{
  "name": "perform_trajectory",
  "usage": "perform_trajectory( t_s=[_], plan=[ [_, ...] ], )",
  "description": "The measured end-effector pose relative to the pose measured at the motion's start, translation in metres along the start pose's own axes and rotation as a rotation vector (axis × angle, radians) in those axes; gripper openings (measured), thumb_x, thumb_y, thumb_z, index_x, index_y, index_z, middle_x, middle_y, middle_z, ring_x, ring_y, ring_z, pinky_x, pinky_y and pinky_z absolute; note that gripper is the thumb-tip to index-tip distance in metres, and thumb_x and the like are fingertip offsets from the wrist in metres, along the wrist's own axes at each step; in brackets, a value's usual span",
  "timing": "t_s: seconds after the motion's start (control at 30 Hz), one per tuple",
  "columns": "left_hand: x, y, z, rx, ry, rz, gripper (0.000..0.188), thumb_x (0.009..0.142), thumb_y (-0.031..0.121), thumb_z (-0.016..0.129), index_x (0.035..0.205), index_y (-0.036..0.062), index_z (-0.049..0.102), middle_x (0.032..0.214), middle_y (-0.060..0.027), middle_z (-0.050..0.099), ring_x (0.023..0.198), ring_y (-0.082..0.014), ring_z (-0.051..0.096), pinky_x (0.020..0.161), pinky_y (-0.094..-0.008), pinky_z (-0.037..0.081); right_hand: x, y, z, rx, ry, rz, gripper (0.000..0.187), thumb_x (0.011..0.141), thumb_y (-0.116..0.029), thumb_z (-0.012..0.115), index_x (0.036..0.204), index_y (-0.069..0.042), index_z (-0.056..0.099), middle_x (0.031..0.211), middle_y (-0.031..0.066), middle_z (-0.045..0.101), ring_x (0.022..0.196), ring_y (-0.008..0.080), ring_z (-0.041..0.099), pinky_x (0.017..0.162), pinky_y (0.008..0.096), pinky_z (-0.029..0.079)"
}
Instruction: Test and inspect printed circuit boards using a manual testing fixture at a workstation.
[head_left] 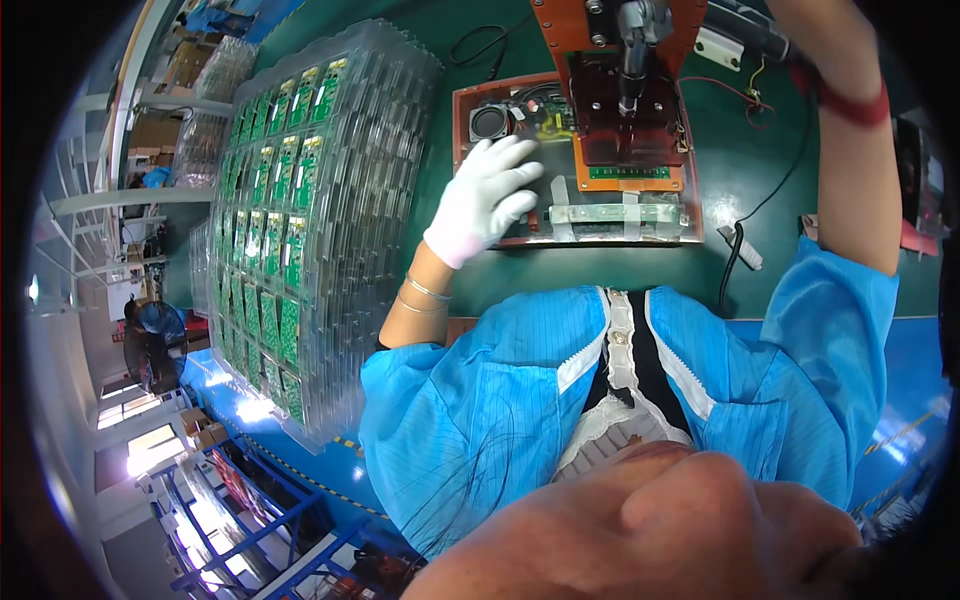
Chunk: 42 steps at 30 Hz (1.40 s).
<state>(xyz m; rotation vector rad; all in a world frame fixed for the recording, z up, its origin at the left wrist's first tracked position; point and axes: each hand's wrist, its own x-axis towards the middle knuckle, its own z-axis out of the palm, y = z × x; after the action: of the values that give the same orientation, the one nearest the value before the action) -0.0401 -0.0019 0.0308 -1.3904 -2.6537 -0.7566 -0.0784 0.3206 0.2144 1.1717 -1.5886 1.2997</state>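
My left hand wears a white glove; my coat is blue with fine stripes; green boards fill clear trays on the green counter.

left hand gloved, flat on test fixture | circuit-board trays left

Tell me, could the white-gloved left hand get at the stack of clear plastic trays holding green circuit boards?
Probably yes. The left hand rests on the orange test fixture, and the tray stack lies just to its left with only bare green mat between them.
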Motion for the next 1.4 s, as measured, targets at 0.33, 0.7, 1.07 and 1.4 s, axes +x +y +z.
perform_trajectory(
  t_s=[0.33,0.7,1.07,1.4],
  plan=[
    [-0.048,-0.017,0.026,-0.119,0.316,-0.468,0.042,0.09,0.015,0.071,0.131,0.0087,0.069,0.149,-0.0163,0.057,0.146,-0.0376,0.044,0.12,-0.0437,0.037,-0.077,-0.052,0.014,-0.189,-0.36,0.047,0.037,0.08,-0.008,0.082,0.114,0.003,0.073,0.112,0.02,0.076,0.096,0.0313,0.077,0.081,0.0339,0.062],
    [-0.042,-0.013,0.026,-0.365,0.261,-0.576,0.057,0.085,0.008,0.068,0.141,0.011,0.062,0.164,-0.0219,0.036,0.152,-0.0351,0.035,0.123,-0.0409,0.032,-0.198,-0.067,-0.026,0.08,0.117,1.018,0.044,0.086,0.006,0.071,0.129,0.005,0.063,0.112,0.0156,0.075,0.085,0.0115,0.067,0.074,0.0262,0.054],
    [-0.033,0.002,0.034,-0.312,0.545,-0.473,0.039,0.086,-0.003,0.069,0.124,0.0025,0.069,0.149,-0.0211,0.054,0.141,-0.0343,0.05,0.116,-0.0406,0.041,-0.262,-0.087,-0.016,-0.322,-0.166,1.135,0.049,0.08,-0.003,0.083,0.127,-0.003,0.07,0.101,0.0059,0.074,0.071,0.0063,0.059,0.064,0.0232,0.049],
    [-0.034,0.01,0.031,-0.353,0.549,-0.457,0.037,0.087,-0.007,0.065,0.123,-0.0021,0.068,0.145,-0.0216,0.056,0.136,-0.0321,0.055,0.112,-0.038,0.045,-0.254,-0.091,-0.011,-0.287,-0.131,1.181,0.058,0.074,-0.004,0.086,0.13,-0.005,0.07,0.108,0.008,0.075,0.067,0.0092,0.058,0.064,0.026,0.051]
  ],
)
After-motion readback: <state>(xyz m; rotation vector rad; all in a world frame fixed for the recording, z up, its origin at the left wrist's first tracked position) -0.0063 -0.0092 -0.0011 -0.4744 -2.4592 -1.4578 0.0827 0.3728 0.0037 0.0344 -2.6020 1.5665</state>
